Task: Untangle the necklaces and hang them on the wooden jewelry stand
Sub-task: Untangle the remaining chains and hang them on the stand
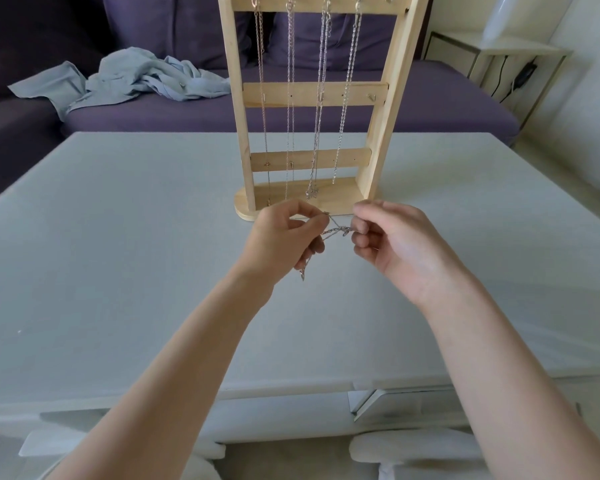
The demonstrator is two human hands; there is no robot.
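Observation:
A wooden jewelry stand (312, 95) rises at the far middle of the white table (118, 258). Several silver necklaces (321, 109) hang from its top rail. Just in front of the stand's base, above the table, both hands hold a tangled silver necklace (336, 231). My left hand (284, 237) pinches one end of it between thumb and fingers, and a loose end dangles below that hand. My right hand (392, 237) pinches the other side of the knot. The short stretch of chain between the hands is twisted.
A purple sofa (413, 98) runs behind the table, with a crumpled light blue cloth (136, 77) lying on it. A white side table (520, 53) with a dark cable stands at the back right. The table's near edge lies below my forearms.

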